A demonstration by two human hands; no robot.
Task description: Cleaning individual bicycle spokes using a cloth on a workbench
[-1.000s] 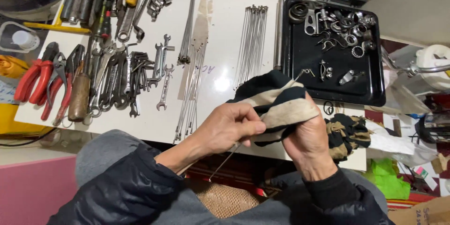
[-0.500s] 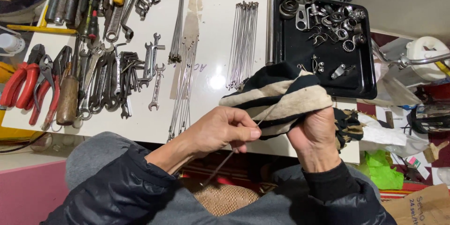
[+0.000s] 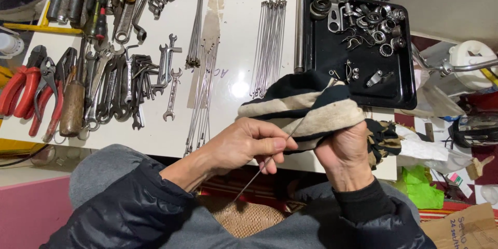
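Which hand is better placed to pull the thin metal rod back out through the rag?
Left. The left hand already pinches the thin metal rod near the rag, with the rod's free end trailing toward the body. The right hand is wrapped around the rag and busy holding it.

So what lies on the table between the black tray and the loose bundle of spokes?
In the head view, one metal rod lies between the black tray and the spoke bundle.
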